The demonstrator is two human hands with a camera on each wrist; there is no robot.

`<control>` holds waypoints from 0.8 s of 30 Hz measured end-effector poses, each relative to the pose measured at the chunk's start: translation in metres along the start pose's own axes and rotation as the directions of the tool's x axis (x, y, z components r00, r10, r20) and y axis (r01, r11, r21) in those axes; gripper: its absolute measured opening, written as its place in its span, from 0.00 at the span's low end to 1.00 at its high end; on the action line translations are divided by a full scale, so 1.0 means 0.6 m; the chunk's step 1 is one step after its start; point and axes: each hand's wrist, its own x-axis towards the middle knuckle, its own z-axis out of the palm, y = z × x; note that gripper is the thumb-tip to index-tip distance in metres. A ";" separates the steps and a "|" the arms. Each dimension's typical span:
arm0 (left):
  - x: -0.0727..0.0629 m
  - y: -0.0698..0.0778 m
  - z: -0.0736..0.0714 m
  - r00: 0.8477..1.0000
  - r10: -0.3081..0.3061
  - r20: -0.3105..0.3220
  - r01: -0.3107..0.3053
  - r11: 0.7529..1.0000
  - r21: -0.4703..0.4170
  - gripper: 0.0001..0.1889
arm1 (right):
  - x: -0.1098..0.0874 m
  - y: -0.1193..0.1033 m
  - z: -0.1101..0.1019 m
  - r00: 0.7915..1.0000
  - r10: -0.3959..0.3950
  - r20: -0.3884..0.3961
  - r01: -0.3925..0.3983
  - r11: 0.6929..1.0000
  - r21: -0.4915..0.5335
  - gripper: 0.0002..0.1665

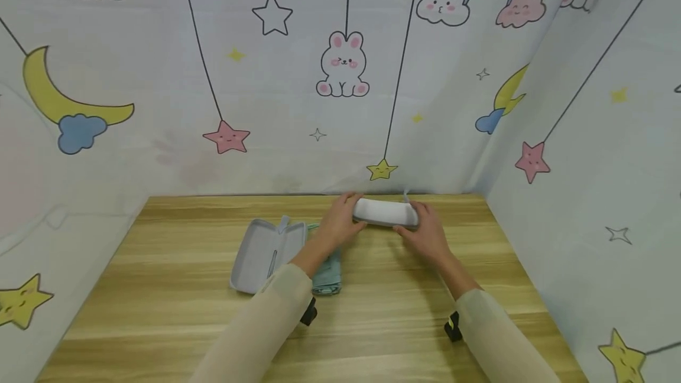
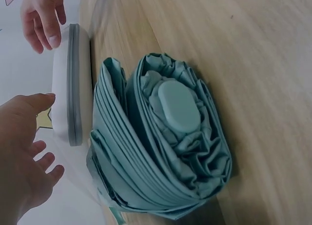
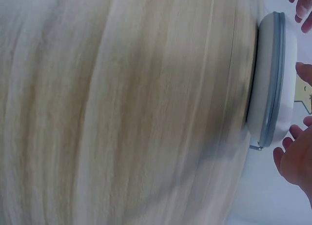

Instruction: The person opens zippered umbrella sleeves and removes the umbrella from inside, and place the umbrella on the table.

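Observation:
A closed white zip case [image 1: 385, 213] with a grey zip band lies at the back edge of the wooden table. My left hand [image 1: 339, 220] is at its left end and my right hand [image 1: 425, 230] at its right end. In the left wrist view, the thumb of the left hand [image 2: 24, 152] reaches the case [image 2: 61, 88], while the other fingers stand spread beside it. The right hand [image 3: 300, 154] has loosely bent fingers around the near end of the case [image 3: 273, 83] in the right wrist view; whether they touch it I cannot tell.
An open light-grey case [image 1: 245, 259] with a thin dark stick [image 1: 272, 263] inside lies left of the hands. Beside it is a folded teal umbrella [image 2: 161, 147], partly behind my left arm in the head view. A patterned curtain [image 1: 298, 87] hangs behind the table.

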 end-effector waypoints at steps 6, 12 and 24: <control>0.010 -0.001 0.015 0.999 -0.029 0.022 0.030 0.999 -0.035 0.39 | 0.005 0.016 -0.007 0.998 0.055 0.032 -0.055 0.998 0.019 0.49; 0.011 -0.005 0.027 0.998 -0.056 0.025 0.057 0.996 -0.066 0.39 | 0.008 0.027 -0.006 0.997 0.057 0.052 -0.058 0.998 0.024 0.46; 0.015 -0.011 0.036 0.990 -0.101 0.094 0.110 0.988 -0.105 0.42 | 0.004 0.040 -0.001 0.979 0.193 0.064 -0.201 0.967 0.160 0.45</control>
